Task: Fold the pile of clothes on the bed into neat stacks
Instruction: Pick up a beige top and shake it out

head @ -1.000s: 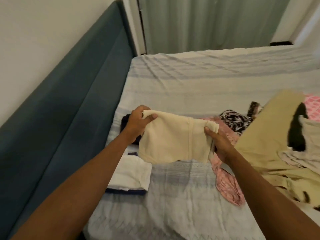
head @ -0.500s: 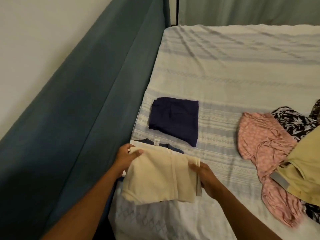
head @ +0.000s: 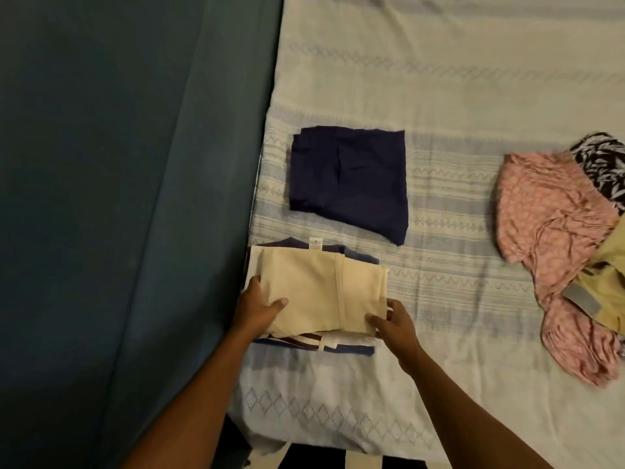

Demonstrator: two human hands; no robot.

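Note:
A folded cream garment (head: 314, 292) lies on top of a small stack of folded clothes (head: 341, 346) at the bed's left edge. My left hand (head: 257, 309) holds its left edge with the thumb on top. My right hand (head: 394, 323) pinches its lower right corner. A folded navy garment (head: 348, 177) lies flat just beyond the stack. Unfolded clothes sit at the right: a pink patterned piece (head: 554, 231), a black-and-white print (head: 605, 164) and a pale yellow garment (head: 612, 275).
The bed (head: 456, 79) has a pale sheet with woven stripes, bare at the far side and in the middle. A teal padded headboard (head: 118, 198) runs along the left, close to the stack.
Both hands have carried the cream garment down from mid-air and laid it on the stack by the headboard. My view has tilted down and closer to the bed.

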